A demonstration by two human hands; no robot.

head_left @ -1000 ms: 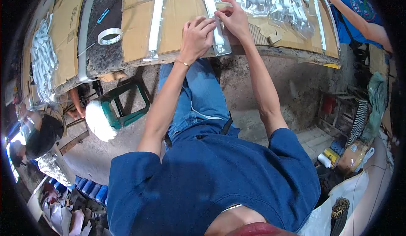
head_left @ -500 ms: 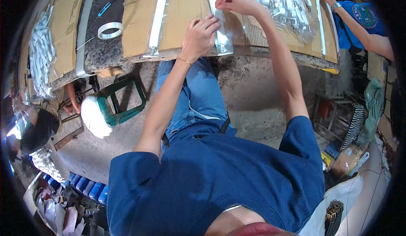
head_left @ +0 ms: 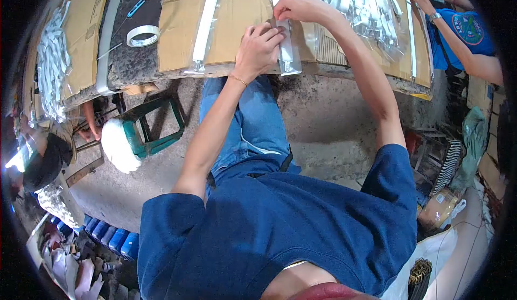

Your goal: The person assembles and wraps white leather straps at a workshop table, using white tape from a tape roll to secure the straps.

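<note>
On the cardboard, a long white strip in a clear plastic sleeve [head_left: 286,52] lies lengthwise, its lower end at the table's edge. My left hand [head_left: 259,47] is on its left side with curled fingers at the sleeve. Farther up the same strip, my right hand [head_left: 302,8] bends down with thumb and fingers pinched together on it; the exact grip is partly hidden. To the left of my hands lies another sleeved white strip [head_left: 207,28], untouched. Many more sleeved strips [head_left: 366,12] are piled to the right.
A tape roll [head_left: 142,36] and a blue cutter [head_left: 136,8] lie on the dark tabletop strip at left. Bundled white strips [head_left: 53,68] sit at far left. A co-worker in a blue shirt [head_left: 458,36] works at the right. A green stool [head_left: 153,128] stands below the table.
The view has shifted slightly. My right hand has come down a little closer to my left hand, both still at the same strip.
</note>
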